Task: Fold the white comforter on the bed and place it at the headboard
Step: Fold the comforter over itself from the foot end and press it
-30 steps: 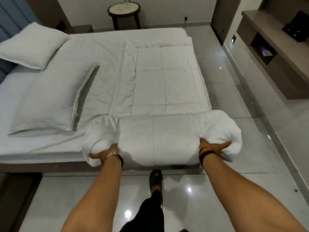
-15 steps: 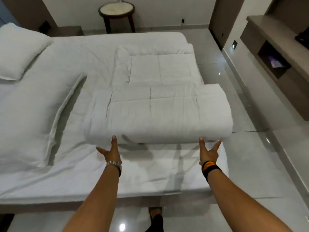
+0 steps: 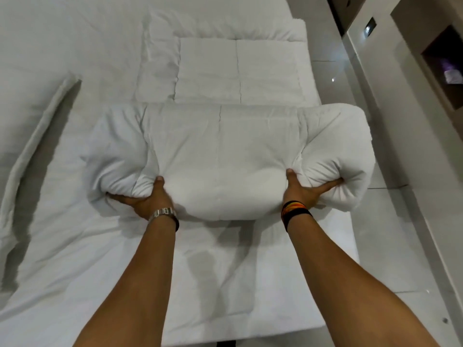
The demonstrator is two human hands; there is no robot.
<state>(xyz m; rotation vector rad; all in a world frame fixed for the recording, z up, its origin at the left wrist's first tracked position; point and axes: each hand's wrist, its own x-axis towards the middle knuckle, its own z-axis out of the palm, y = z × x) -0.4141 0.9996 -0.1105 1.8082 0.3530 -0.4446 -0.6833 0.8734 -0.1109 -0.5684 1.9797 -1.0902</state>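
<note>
The white comforter [image 3: 225, 151] lies on the bed [image 3: 75, 259], its near part doubled into a thick bundle on top of the flat quilted part farther away. My left hand [image 3: 147, 199], with a metal watch on the wrist, grips the bundle's near edge left of centre, thumb on top and fingers underneath. My right hand [image 3: 304, 190], with a black and orange wristband, grips the near edge on the right the same way. The right end of the bundle bulges past the bed's side. The headboard is out of view.
A long white pillow [image 3: 30, 151] lies on the bed at the left. To the right is a glossy tiled floor [image 3: 390, 234], then a wall unit with an open niche [image 3: 446, 68]. The near sheet is bare.
One second ago I held the bundle at the bed's near edge. Half a second ago it lay farther up, my hands open behind it. Now both hands grip its near edge again.
</note>
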